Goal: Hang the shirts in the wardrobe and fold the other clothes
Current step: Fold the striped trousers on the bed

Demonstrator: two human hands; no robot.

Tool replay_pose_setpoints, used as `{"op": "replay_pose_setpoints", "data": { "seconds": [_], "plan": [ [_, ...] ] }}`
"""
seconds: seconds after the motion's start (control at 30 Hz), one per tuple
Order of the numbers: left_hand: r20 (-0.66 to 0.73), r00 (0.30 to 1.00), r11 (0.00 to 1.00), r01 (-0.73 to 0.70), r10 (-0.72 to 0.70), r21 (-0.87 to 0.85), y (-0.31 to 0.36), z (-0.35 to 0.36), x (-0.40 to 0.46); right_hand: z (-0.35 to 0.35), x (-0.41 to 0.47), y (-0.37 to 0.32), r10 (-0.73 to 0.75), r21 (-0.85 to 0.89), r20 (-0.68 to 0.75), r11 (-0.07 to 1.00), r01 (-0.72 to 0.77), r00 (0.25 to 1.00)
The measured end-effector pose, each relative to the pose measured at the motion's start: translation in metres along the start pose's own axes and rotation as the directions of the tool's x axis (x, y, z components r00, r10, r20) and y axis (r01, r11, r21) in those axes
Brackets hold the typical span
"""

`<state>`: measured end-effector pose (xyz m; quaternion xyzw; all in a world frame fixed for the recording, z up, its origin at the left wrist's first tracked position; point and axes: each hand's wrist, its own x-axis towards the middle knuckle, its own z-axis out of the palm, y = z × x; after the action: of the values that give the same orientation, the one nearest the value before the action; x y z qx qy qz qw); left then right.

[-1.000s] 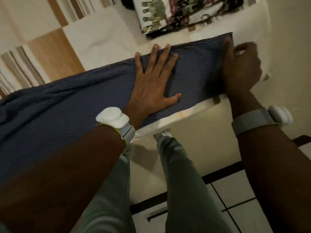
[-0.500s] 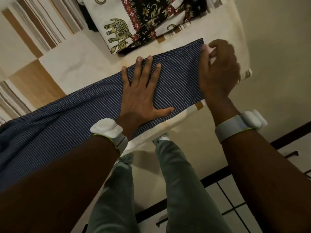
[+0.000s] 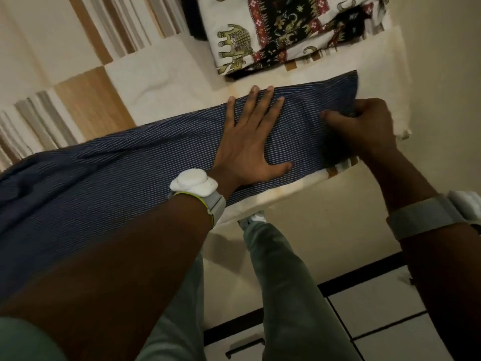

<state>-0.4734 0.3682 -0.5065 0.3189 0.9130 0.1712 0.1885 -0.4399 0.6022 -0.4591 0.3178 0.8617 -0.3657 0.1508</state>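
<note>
far left, the striped garment [image 3: 130, 162] runs long and flat across the bed [image 3: 166, 82], its bulk trailing off the left of the head view, dark blue with fine pale lines. moving along, the left hand [image 3: 250, 142] lies palm down on the cloth, fingers [image 3: 263, 100] straight and spread, thumb out to the side, pinning the middle where a crease would go. on to the right end: the right hand [image 3: 364, 126] has its fingers curled round the garment's hem edge. half a second ago that hand sat further out at the very end of the cloth; now it has come inward toward the left hand, and the end looks to be lifting with it (the blur makes the exact fold line hard to read). so the fold-over seems to have begun, with the flat hand as the hinge. beyond, at the top right, the elephant-print cloth [image 3: 273, 35] sits near the garment's far edge, not touching it. judging from this, one item is mid-fold and nothing shows of the wardrobe step.
</note>
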Motion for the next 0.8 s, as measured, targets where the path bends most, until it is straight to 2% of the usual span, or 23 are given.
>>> {"op": "replay_pose_setpoints", "data": {
  "seconds": [0.03, 0.07, 0.1, 0.17, 0.23, 0.27, 0.3, 0.37, 0.43, 0.5, 0.57, 0.67, 0.73, 0.8],
  "plan": [
    [-0.026, 1.000, 0.986, 0.009, -0.013, -0.164, -0.001, -0.003, -0.003, 0.001, -0.007, -0.008, 0.001, 0.104, -0.014, 0.995, 0.000, 1.000],
    [-0.039, 0.998, 0.922, 0.036, -0.055, -0.385, -0.004, -0.009, -0.008, 0.005, -0.015, -0.021, -0.018, 0.184, -0.035, 0.983, 0.024, 0.999],
    [-0.021, 0.993, 0.783, 0.076, -0.112, -0.617, -0.004, -0.017, -0.014, 0.010, -0.023, -0.032, -0.041, 0.241, -0.055, 0.969, 0.054, 0.998],
    [0.061, 0.960, 0.375, 0.165, -0.275, -0.912, -0.016, -0.039, -0.042, 0.043, -0.048, -0.067, -0.114, 0.284, -0.053, 0.951, 0.124, 0.992],
    [0.213, 0.898, 0.005, 0.233, -0.384, -0.972, -0.031, -0.060, -0.073, 0.077, -0.078, -0.105, -0.196, 0.287, -0.020, 0.938, 0.193, 0.980],
    [0.302, 0.862, -0.120, 0.277, -0.407, -0.953, -0.041, -0.071, -0.090, 0.097, -0.094, -0.123, -0.263, 0.265, 0.021, 0.932, 0.248, 0.965],
    [0.356, 0.834, -0.218, 0.289, -0.422, -0.932, -0.053, -0.078, -0.108, 0.119, -0.111, -0.140, -0.339, 0.228, 0.083, 0.922, 0.313, 0.937],
    [0.354, 0.786, -0.346, 0.191, -0.507, -0.919, -0.091, -0.092, -0.156, 0.178, -0.153, -0.179, -0.471, 0.172, 0.235, 0.881, 0.441, 0.850],
    [0.315, 0.749, -0.423, 0.052, -0.583, -0.905, -0.122, -0.101, -0.203, 0.220, -0.186, -0.206, -0.568, 0.121, 0.354, 0.816, 0.565, 0.743],
    [0.286, 0.694, -0.413, -0.018, -0.661, -0.911, -0.157, -0.110, -0.253, 0.261, -0.221, -0.228, -0.624, 0.119, 0.460, 0.748, 0.653, 0.632],
    [0.295, 0.684, -0.445, -0.048, -0.667, -0.894, -0.184, -0.110, -0.290, 0.283, -0.239, -0.234, -0.600, 0.121, 0.540, 0.750, 0.651, 0.590],
    [0.412, 0.713, -0.514, 0.085, -0.567, -0.854, -0.207, -0.104, -0.320, 0.302, -0.251, -0.226, -0.572, 0.127, 0.532, 0.783, 0.610, 0.624],
    [0.440, 0.693, -0.450, 0.184, -0.571, -0.874, -0.221, -0.097, -0.330, 0.314, -0.251, -0.218, -0.560, 0.105, 0.486, 0.799, 0.591, 0.671],
    [0.432, 0.609, -0.346, 0.262, -0.664, -0.901, -0.234, -0.087, -0.329, 0.322, -0.246, -0.211, -0.527, 0.039, 0.480, 0.812, 0.583, 0.702]
  ]
}}
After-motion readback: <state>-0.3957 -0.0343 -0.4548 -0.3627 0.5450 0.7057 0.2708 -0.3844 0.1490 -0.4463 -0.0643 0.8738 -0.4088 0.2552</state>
